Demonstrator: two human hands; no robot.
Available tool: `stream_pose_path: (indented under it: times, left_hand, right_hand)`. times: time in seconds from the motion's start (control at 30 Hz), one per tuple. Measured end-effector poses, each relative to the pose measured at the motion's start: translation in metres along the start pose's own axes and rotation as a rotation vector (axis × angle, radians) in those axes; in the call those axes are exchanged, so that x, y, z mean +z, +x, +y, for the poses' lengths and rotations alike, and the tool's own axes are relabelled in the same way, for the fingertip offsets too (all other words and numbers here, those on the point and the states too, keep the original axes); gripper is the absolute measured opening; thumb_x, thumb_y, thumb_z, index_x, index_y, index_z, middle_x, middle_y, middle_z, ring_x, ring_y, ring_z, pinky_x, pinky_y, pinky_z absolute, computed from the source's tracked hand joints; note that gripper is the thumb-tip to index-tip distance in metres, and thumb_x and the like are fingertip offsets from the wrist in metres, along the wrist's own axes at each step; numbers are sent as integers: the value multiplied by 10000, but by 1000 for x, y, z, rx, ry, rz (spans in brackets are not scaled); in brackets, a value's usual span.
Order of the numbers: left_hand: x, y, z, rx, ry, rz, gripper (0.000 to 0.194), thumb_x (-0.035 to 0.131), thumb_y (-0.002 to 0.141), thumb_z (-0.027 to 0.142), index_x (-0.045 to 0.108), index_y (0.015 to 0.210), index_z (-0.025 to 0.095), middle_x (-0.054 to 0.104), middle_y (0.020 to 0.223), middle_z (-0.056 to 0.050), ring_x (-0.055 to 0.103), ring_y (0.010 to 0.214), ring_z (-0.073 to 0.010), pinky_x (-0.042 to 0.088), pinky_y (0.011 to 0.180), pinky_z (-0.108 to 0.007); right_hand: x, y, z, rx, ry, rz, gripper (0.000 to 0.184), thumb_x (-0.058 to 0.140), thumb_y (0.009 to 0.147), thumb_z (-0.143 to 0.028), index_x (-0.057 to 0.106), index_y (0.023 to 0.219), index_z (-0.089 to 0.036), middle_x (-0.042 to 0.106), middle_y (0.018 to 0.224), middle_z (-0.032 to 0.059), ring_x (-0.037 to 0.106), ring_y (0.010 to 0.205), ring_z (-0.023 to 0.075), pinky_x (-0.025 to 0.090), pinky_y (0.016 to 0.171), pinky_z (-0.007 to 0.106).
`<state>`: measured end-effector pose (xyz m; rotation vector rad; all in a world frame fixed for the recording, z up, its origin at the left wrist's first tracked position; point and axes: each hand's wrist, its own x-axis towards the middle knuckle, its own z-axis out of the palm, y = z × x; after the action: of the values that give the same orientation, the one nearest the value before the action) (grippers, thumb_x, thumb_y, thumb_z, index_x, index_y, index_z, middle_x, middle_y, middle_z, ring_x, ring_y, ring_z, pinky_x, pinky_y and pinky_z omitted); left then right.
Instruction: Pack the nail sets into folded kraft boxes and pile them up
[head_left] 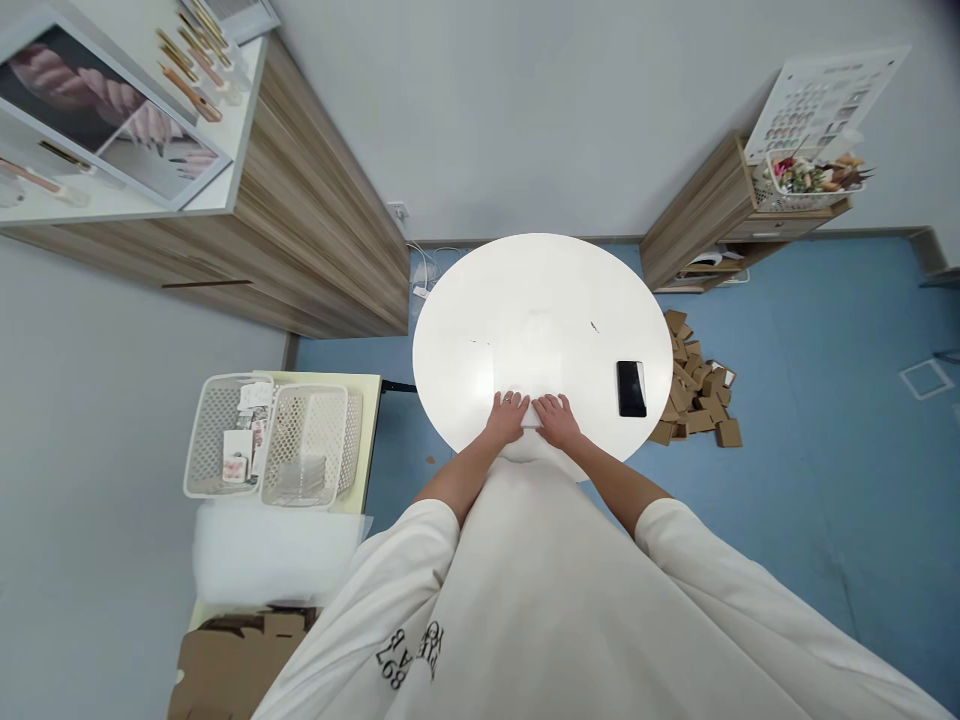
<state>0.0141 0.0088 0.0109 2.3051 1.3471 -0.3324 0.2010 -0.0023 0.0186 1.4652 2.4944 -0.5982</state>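
Observation:
My left hand [507, 416] and my right hand [556, 419] are side by side at the near edge of the round white table [538, 275]. Their fingers point forward and bend down over a small white flat piece [531, 413], which shows in the gap between them. The thumbs almost meet over it. White on white, its outline and kind are hard to make out, and the hands cover part of it. A ring is on a left finger. To the right of my right hand, a black phone [631, 389] lies on the tabletop, apart from it.
Brown cardboard boxes [694, 390] are heaped on the floor to the right. At left, white plastic baskets [304, 390] and a translucent white wrap [274, 550] rest on a side table, with brown cardboard [232, 665] nearer. Wooden cabinets [322, 200] stand behind.

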Motion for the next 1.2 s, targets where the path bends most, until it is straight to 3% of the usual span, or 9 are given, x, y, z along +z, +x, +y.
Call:
stream_pose_path:
  times: [0.13,0.27,0.37,0.47,0.6,0.7,0.97,1.07,1.2]
  left_hand:
    - [-2,-7,-2,40,-37,-16,819,642,824,341,304,1554,188,411,1529,-185,291,1469,-366,153,1204,-549]
    - [-8,-11,-7,79,-103,-39,624,535,895,377,431,1471,162,434,1522,-169,381,1418,-332,225,1187,-503]
    - [-16,-8,-11,82,-151,-62,433,459,943,391,590,1289,166,581,1370,-143,498,1313,-298,244,1179,-495]
    - [-25,-1,-12,50,-180,-3,356,401,981,355,639,1183,182,660,1220,-118,562,1224,-272,237,1179,-496]
    - [-30,5,-9,23,-171,170,422,372,976,219,523,1368,174,607,1334,-128,516,1286,-256,223,1190,-475]
    - [-28,11,-5,-6,-131,223,538,423,929,165,423,1467,143,473,1495,-159,378,1419,-285,170,1214,-496]
    - [-19,33,-6,-105,-122,104,765,578,847,181,287,1554,142,349,1578,-194,254,1492,-341,106,1228,-555]
    - [-16,37,-6,-132,-106,89,823,610,824,167,256,1566,135,324,1590,-207,244,1498,-350,98,1227,-568]
    - [-11,34,-2,-147,-78,107,748,520,826,83,315,1544,135,370,1568,-200,277,1490,-322,103,1234,-550]
  right_hand:
    - [-5,-4,1,-39,33,-1,558,563,889,-317,474,1414,-152,539,1412,189,395,1378,325,115,1197,529]
    - [-14,-6,9,-73,114,-59,447,496,939,-383,548,1331,-172,605,1336,159,450,1338,304,183,1177,506]
    - [-20,-3,17,-60,155,-62,425,443,973,-398,579,1313,-183,560,1414,146,448,1346,293,249,1147,473]
    - [-25,6,21,10,171,-19,420,396,1002,-404,603,1303,-197,498,1492,130,423,1371,292,271,1136,456]
    - [-31,21,21,147,196,52,451,361,1022,-387,541,1388,-195,500,1489,138,429,1362,283,280,1132,444]
    - [-31,26,20,248,185,101,520,389,1007,-349,422,1494,-170,403,1565,154,333,1436,289,231,1164,455]
    - [-20,16,22,432,266,65,572,418,990,-350,347,1532,-182,327,1607,130,302,1447,287,246,1169,442]
    - [-15,14,22,500,324,36,588,433,984,-360,337,1534,-178,370,1575,140,351,1416,294,285,1148,439]
    - [-11,16,24,659,446,-17,594,435,982,-392,342,1521,-159,471,1477,165,453,1331,306,373,1076,432]
